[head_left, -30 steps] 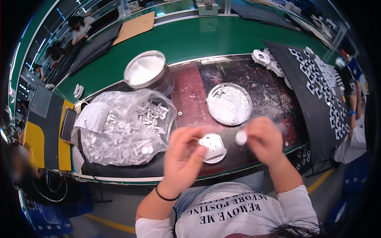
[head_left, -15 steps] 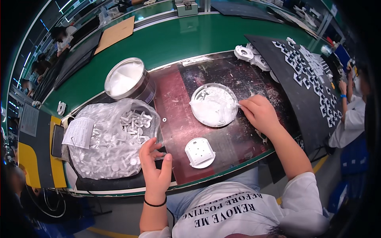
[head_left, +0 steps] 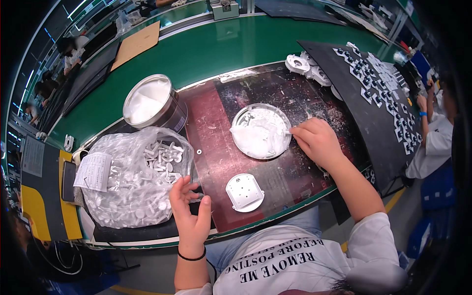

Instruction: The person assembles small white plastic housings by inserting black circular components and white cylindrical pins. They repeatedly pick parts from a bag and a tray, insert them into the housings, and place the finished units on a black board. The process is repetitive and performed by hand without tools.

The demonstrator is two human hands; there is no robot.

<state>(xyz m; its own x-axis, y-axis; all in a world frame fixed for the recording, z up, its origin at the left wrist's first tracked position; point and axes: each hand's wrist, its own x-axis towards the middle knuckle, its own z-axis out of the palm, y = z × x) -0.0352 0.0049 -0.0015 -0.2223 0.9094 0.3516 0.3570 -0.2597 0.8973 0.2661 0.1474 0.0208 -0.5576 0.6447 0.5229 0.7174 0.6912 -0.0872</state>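
My right hand (head_left: 318,143) pinches a small white piece (head_left: 288,132) at the right rim of a round shallow dish (head_left: 238,143). Most of that piece is hidden by my fingers, so its kind is unclear. Thick white paste (head_left: 265,135) fills much of the dish. My left hand (head_left: 191,211) is open, fingers apart, beside a clear plastic bag (head_left: 120,196) full of small white stemmed parts (head_left: 164,156). Between my hands and nearer to me, a white plastic housing (head_left: 245,191) with small holes lies flat on the dark red worktop.
Left of the dish, a large metal tin (head_left: 169,110) holds white paste. A small white ring (head_left: 199,152) lies by the bag. White housings (head_left: 307,68) and a black board (head_left: 344,83) bearing rows of small parts are at the right, near a co-worker's arm (head_left: 424,115).
The view has shifted slightly. My right hand stays at the dish's rim with the small white piece, and my left hand remains open beside the bag.
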